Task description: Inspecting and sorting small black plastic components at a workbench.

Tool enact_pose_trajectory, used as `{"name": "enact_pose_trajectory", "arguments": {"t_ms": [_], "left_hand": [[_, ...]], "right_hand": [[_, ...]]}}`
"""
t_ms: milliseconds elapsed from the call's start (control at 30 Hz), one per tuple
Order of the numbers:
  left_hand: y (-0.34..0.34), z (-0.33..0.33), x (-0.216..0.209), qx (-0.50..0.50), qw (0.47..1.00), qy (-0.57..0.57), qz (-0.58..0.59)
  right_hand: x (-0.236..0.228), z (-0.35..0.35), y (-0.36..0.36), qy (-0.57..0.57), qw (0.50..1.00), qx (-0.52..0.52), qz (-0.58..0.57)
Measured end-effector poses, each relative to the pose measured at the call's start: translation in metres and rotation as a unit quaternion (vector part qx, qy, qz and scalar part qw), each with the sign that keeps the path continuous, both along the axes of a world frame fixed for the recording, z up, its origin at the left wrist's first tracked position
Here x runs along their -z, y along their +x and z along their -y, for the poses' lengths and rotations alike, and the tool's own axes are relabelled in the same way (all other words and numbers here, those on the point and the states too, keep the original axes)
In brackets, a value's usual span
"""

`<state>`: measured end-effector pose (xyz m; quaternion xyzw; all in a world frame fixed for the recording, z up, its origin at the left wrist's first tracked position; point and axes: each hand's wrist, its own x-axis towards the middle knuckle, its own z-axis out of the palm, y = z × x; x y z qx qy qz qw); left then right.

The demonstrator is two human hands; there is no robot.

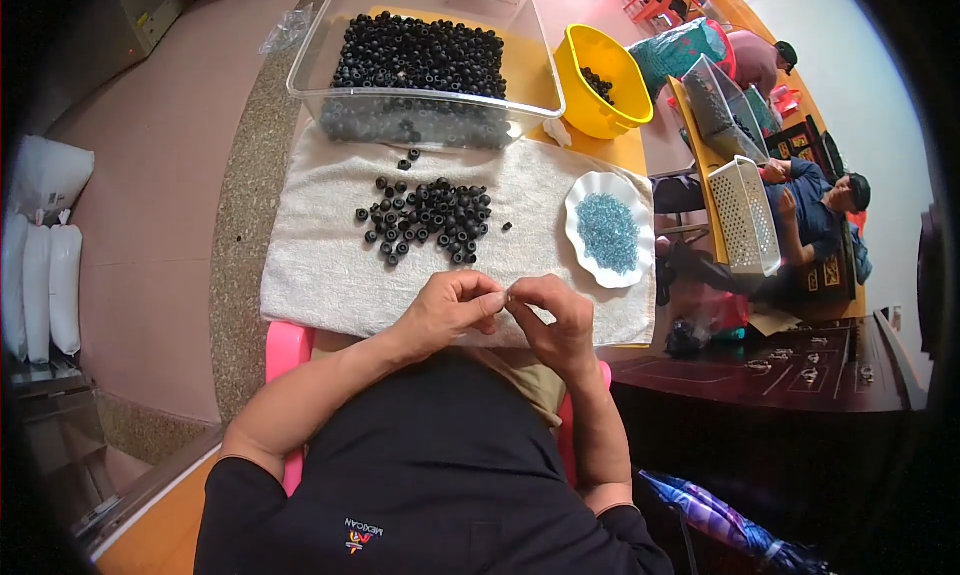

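Observation:
My left hand and my right hand meet fingertip to fingertip over the near edge of a white towel. Both are closed in a pinch around something tiny and pale, too small to name. Beyond them on the towel lies a loose heap of round black beads with holes. One small black piece sits apart, right of the heap. To the right stands a white scalloped dish filled with small clear blue pieces that look like glass beads.
Behind the towel stands a clear plastic bin with many black beads. A yellow tub beside it holds a few more. At right, other people sit by a table with a white perforated basket. A folded umbrella lies lower right.

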<state>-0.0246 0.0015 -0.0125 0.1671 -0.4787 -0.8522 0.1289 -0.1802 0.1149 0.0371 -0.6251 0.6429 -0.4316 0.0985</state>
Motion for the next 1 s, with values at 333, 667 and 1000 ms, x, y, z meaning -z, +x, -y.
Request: {"name": "enact_pose_trajectory", "arguments": {"t_ms": [333,667,1000], "left_hand": [[0.000,0.000,-0.003,0.024,0.999,-0.041,0.003],[0.000,0.000,-0.002,0.029,0.999,-0.042,0.002],[-0.002,0.000,0.001,0.026,0.999,-0.046,0.000]], "right_hand": [[0.003,-0.008,0.000,0.061,0.988,-0.028,0.142],[0.011,-0.008,-0.005,0.150,0.970,-0.014,0.190],[0.025,-0.010,-0.008,0.120,0.956,-0.026,0.267]]}}
